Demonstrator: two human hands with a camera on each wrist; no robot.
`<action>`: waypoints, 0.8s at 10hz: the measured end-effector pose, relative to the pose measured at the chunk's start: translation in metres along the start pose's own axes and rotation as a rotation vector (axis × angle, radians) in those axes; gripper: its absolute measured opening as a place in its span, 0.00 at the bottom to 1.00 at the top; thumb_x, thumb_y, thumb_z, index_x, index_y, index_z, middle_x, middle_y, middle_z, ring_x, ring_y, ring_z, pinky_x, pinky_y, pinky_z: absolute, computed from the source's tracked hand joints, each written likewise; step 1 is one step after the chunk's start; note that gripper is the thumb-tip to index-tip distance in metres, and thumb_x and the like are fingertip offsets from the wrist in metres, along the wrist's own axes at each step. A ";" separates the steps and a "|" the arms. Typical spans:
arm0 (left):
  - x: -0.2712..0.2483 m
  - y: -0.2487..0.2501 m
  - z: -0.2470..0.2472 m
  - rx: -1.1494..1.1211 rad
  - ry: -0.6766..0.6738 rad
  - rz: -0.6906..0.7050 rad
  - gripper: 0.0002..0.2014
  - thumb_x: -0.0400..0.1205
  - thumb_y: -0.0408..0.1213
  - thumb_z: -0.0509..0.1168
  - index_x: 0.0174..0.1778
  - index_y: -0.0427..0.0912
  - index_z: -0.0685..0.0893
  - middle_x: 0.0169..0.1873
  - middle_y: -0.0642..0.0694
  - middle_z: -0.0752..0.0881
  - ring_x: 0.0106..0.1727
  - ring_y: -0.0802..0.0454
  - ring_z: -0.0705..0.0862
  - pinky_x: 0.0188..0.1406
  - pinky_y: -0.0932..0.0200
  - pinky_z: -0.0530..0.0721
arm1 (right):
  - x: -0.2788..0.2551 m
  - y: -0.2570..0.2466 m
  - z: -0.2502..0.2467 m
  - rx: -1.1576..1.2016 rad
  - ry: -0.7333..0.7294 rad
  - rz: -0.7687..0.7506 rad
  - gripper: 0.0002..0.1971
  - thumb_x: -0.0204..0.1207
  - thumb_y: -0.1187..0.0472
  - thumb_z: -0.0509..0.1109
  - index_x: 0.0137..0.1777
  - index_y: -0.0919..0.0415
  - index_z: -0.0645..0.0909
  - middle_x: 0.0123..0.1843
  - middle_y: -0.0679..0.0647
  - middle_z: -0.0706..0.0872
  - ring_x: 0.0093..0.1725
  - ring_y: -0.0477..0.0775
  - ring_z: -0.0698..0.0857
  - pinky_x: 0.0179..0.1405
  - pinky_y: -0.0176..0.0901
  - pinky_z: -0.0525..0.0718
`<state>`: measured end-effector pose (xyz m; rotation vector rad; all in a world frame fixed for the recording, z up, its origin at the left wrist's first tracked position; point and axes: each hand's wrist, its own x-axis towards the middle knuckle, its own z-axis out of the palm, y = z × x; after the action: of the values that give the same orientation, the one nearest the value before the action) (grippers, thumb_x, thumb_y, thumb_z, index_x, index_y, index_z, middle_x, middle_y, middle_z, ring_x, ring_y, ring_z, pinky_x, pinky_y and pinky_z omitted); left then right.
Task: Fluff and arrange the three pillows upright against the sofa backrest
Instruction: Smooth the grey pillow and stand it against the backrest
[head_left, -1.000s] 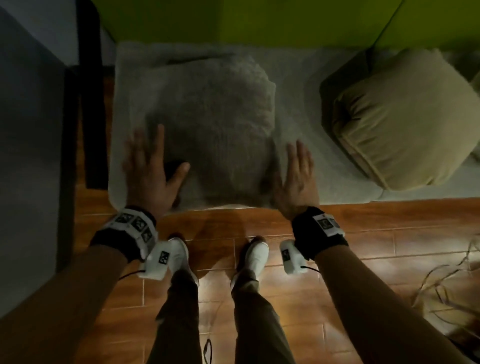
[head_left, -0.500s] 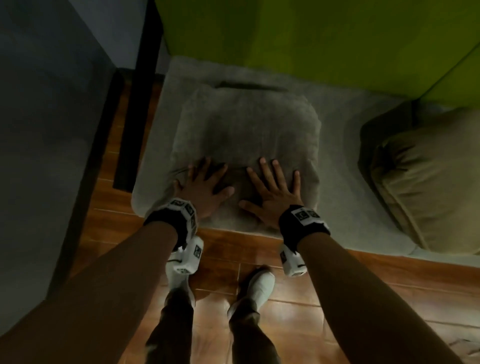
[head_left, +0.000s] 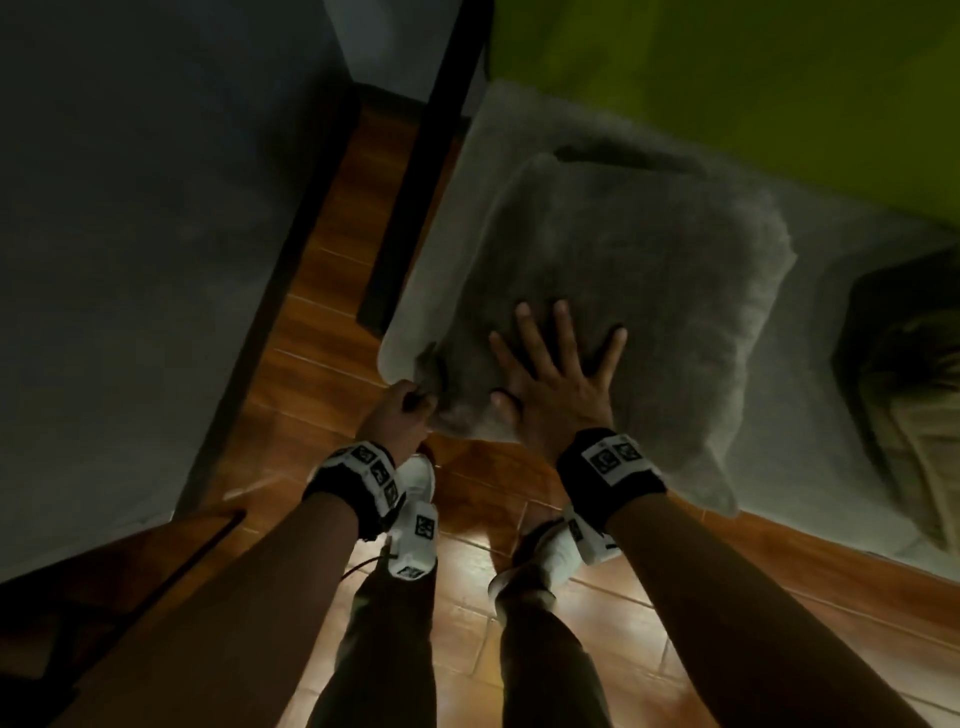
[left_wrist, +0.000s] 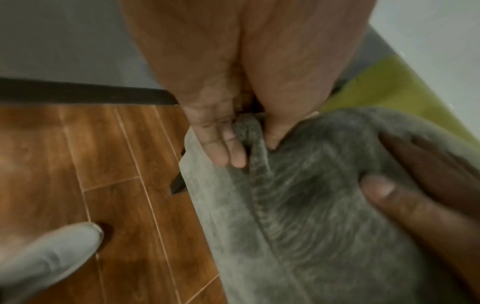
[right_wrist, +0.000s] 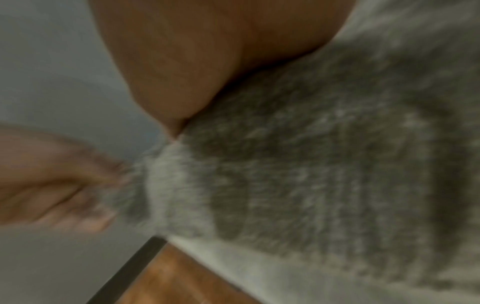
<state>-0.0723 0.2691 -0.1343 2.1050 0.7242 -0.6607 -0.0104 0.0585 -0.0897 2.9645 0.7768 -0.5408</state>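
Wood-plank flooring runs below both hands. Ahead of them, the pale grey sofa seat carries the fuzzy grey square pillow, lying flat. Right hand presses it, fingers spread. Left hand pinches its near corner. Risk: a one-corner pull may drag it floorward.

I count two pillows: one grey pillow in front of me and one tan pillow at three o'clock from it. I see one sofa seat and one green backrest at twelve o'clock. My two hands are there, left hand and right hand, and two white shoes.
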 end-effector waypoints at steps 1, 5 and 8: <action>0.003 -0.009 -0.003 -0.104 0.015 -0.051 0.20 0.87 0.48 0.62 0.68 0.39 0.83 0.61 0.36 0.88 0.62 0.35 0.86 0.59 0.47 0.82 | -0.006 -0.022 0.003 -0.102 -0.098 -0.296 0.30 0.82 0.45 0.65 0.85 0.36 0.65 0.91 0.44 0.57 0.91 0.56 0.46 0.70 0.94 0.31; -0.008 -0.016 -0.021 -0.085 -0.071 0.044 0.09 0.91 0.41 0.57 0.51 0.43 0.81 0.46 0.42 0.85 0.47 0.45 0.86 0.40 0.62 0.76 | 0.010 -0.021 -0.017 0.134 0.051 0.050 0.32 0.87 0.35 0.46 0.90 0.42 0.54 0.93 0.47 0.44 0.90 0.52 0.38 0.82 0.75 0.27; -0.029 0.108 0.019 0.235 0.194 0.751 0.30 0.90 0.56 0.44 0.89 0.52 0.50 0.89 0.47 0.46 0.89 0.47 0.45 0.87 0.43 0.50 | -0.013 0.052 -0.022 0.156 0.170 0.276 0.35 0.86 0.33 0.48 0.90 0.36 0.41 0.91 0.44 0.32 0.90 0.60 0.33 0.81 0.84 0.36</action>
<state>-0.0227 0.1902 -0.0704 2.4441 -0.0863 -0.1258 0.0110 0.0099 -0.0682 3.2181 0.3340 -0.3515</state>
